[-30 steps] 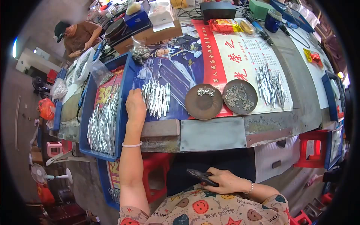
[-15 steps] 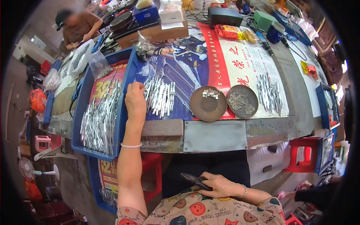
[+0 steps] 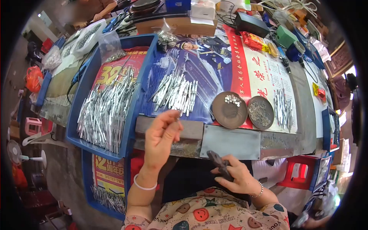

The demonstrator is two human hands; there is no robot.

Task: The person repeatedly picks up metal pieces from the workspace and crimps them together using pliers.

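My left hand [image 3: 163, 134] is raised just in front of the table edge, its thumb and fingers pinched; whatever is between the fingertips is too small to name. Beyond it, a pile of flat metal strips [image 3: 175, 94] lies on the blue poster. Dark-handled pliers [image 3: 221, 165] are in my right hand [image 3: 240, 177], over my lap. A brown dish [image 3: 229, 115] holds small shiny round pieces [image 3: 232, 100]. Beside it, a second dish [image 3: 261, 112] contains many tiny metal parts. More strips [image 3: 107, 115] fill the blue tray [image 3: 132, 140] at the left.
Another group of metal strips [image 3: 283, 111] lies on the calendar's right side. A metal plate [image 3: 230, 142] sits at the table's front edge. A cardboard box [image 3: 176, 27] and a black box [image 3: 252, 25] stand at the back. Part of another person [image 3: 96, 9] shows at upper left.
My left hand has moved from beside the strips back toward my body, fingers now raised. My right hand has lifted the pliers slightly and moved right. The camera view has shifted.
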